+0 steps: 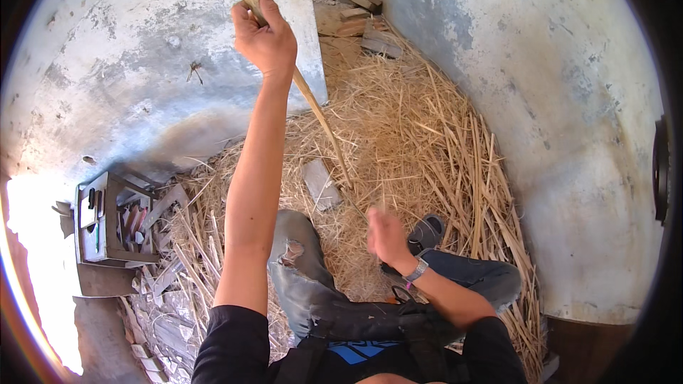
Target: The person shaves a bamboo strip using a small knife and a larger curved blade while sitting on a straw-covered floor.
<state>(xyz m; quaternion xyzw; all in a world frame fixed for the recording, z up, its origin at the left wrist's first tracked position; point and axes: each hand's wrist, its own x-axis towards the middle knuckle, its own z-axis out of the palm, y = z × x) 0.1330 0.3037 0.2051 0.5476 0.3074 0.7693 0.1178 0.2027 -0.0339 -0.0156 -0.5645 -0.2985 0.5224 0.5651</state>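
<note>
the left hand [265, 37] is raised at the far end of an outstretched arm, in front of the pale left wall [163, 35]. its fingers are curled closed around the stick [315, 105], near the upper end, and a short stub pokes out above the fist. the stick is long, thin and light brown. it slants down and to the right from that hand, narrowing over the straw [398, 142], with its lower part just beside a flat wooden block [321, 185].

the right hand [388, 236] is low, in front of the body and near the lower end of the stick. it is blurred. the fingers look partly bent, but i cannot tell how far open they are or whether they have hold of anything. a faint thin line runs between this hand and the stick; what it is, i cannot tell. a watch [417, 270] sits on the right wrist.

the person wears a black shirt and worn jeans [302, 299], torn at the left knee; the right leg is bent out to the side, and a dark sandal [427, 231] shows just beyond the right hand.

loose straw and long split strips [462, 185] cover the floor. at the left stands a small wooden box [114, 231] with pens on it and odd pieces inside. scrap boards [356, 11] are piled at the far end, beside the curved right wall [569, 114].
</note>
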